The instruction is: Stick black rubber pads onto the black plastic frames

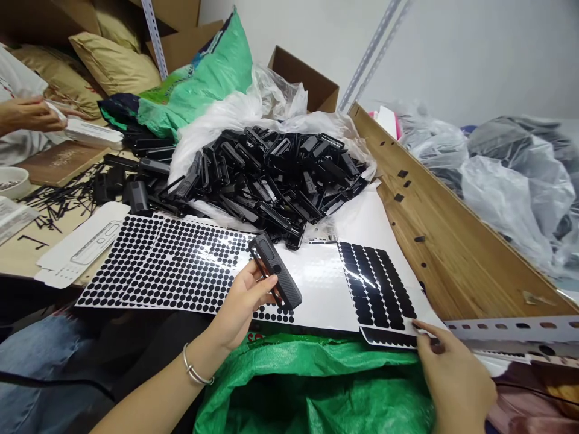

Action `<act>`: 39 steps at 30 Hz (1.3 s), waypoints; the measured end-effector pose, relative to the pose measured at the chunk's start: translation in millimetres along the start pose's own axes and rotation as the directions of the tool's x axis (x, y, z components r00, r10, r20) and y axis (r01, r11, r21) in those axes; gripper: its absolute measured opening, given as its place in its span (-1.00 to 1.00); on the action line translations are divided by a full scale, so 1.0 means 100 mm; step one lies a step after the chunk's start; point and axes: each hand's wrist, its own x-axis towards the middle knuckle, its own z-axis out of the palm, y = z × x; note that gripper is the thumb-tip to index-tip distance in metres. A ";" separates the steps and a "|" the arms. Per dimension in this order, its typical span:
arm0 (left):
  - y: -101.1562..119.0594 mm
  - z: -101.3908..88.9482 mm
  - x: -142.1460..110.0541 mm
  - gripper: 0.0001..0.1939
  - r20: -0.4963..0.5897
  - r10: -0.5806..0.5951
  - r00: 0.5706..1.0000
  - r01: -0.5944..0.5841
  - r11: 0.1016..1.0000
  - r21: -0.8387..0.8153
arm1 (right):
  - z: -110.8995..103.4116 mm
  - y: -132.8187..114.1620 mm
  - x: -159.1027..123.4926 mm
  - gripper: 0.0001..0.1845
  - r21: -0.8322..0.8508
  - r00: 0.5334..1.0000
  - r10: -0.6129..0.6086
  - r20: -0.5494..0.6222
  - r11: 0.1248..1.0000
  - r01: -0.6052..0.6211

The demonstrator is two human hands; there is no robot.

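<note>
My left hand (244, 298) is closed around a black plastic housing (277, 272), long and narrow with a textured face and a round hole, held tilted above the white sheets. At the lower right, my right hand (452, 367) pinches the corner of a sheet of black oblong stickers (377, 283). Its thumb and forefinger meet at the sheet's near edge, and whether a single sticker is between them is hidden. Left of the housing lie sheets of round black stickers (172, 265). Behind them, a big heap of similar black housings (271, 175) spills from a white plastic bag (199, 129).
An open green sack (316, 374) hangs below the table edge. A wooden board (434, 241) slants along the right, with plastic-wrapped goods (502, 175) beyond. On the left are thin black strips (63, 199), a white cutout card (85, 244) and another person's hand (31, 114).
</note>
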 end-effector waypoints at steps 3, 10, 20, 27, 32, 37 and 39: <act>-0.01 -0.05 -0.01 -0.71 0.062 -0.050 0.997 0.050 0.999 0.005 | -0.08 0.02 -0.03 -0.60 -0.047 0.992 -0.060 -0.115 0.997 0.055; -0.06 -0.11 -0.02 -0.59 0.072 -0.093 0.993 0.093 0.996 0.012 | -0.29 -0.12 -0.12 -0.55 0.474 0.911 0.207 -0.356 0.880 -0.015; -0.09 -0.04 0.03 -0.64 0.066 -0.026 0.997 0.017 0.990 0.138 | -0.60 -1.66 -0.18 -0.84 0.931 0.720 -0.638 0.275 0.362 -0.034; -0.08 -0.04 0.03 -0.54 0.014 -0.033 0.999 0.030 0.980 0.194 | -0.38 -1.87 -0.25 -0.85 0.944 0.680 -0.655 0.329 0.238 -0.227; -0.04 -0.06 0.02 -0.57 0.046 -0.047 0.998 0.036 0.974 0.226 | -0.37 -1.93 -0.26 -0.89 0.959 0.654 -0.704 0.278 0.246 -0.143; -0.03 -0.08 0.00 -0.62 0.085 -0.046 0.995 0.021 0.961 0.277 | -0.26 -1.98 -0.28 -0.84 0.969 0.615 -0.752 0.238 0.232 -0.091; -0.02 -0.07 0.00 -0.59 0.088 -0.046 0.995 0.019 0.960 0.281 | -0.21 -1.98 -0.29 -0.82 0.975 0.615 -0.761 0.206 0.215 -0.060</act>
